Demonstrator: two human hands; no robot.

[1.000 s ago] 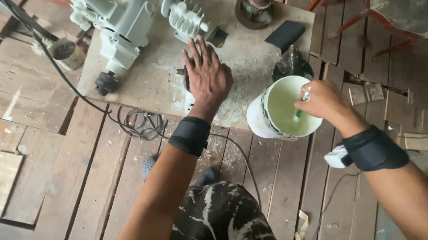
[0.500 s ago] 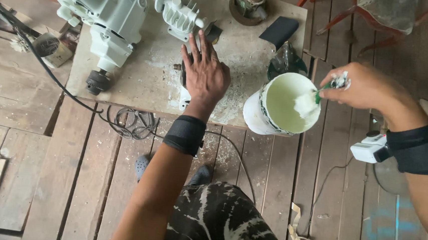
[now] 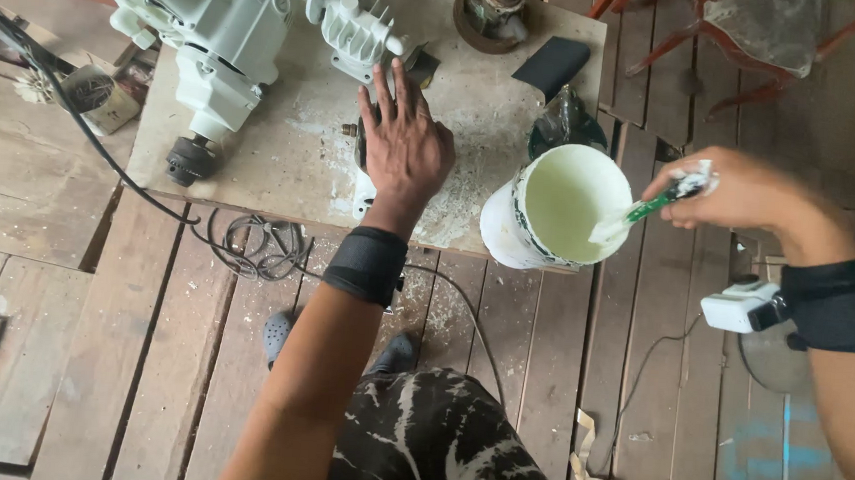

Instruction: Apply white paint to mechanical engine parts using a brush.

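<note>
My left hand lies flat, fingers spread, on a small dark part on the dusty work board. My right hand grips a small green-handled brush whose white-coated tip rests on the rim of a white bucket of pale paste at the board's front right edge. Both wrists wear black bands.
A white power-tool body and a finned white casting lie on the board, with a round metal part and a black pad behind. A black cable coils on the plank floor. A small white device hangs at my right wrist.
My right hand has drawn the brush out from inside the bucket to its right rim and moved right. My left hand has stayed pressed on the board.
</note>
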